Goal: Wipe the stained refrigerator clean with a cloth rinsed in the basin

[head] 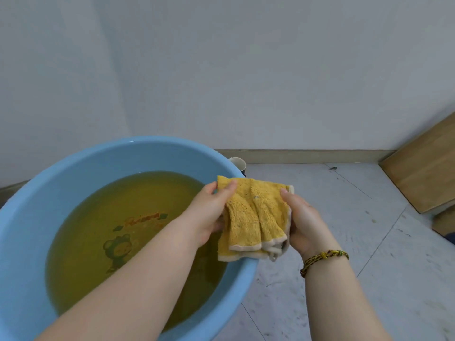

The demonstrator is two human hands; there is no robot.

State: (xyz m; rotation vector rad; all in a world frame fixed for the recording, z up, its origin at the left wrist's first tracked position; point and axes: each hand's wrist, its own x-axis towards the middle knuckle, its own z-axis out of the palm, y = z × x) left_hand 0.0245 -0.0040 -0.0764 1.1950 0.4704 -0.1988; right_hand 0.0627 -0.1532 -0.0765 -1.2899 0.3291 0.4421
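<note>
You've got the cloth point(256, 212) up in both hands, held over the right rim of the basin point(29, 217), roughly at 3 o'clock on it. It's a yellow terry cloth with a pale border, folded and bunched, and its bottom edge hangs right about at the rim.

Your left hand point(211, 210) is clamped on the cloth's left side, thumb on top near the upper corner, fingers tucked behind where you can't see them. Your right hand point(302, 222) grips the right side the same way, thumb pressed on the front, the rest wrapped behind the fabric. So both are closed on the cloth, nothing loose. There's a braided bracelet point(325, 259) on your right wrist.

The basin is light blue and holds murky yellow-green water point(123, 205); a cartoon print on the bottom shows through it. Your left forearm crosses over the water from 7 o'clock.

Just past the basin at its 1 o'clock there's a small cup point(238, 163), mostly hidden by the rim. A wooden board point(423, 163) leans over at 3 o'clock of the view, against the white wall point(221, 70). The floor point(344, 242) is pale tile, kinda scuffed.
</note>
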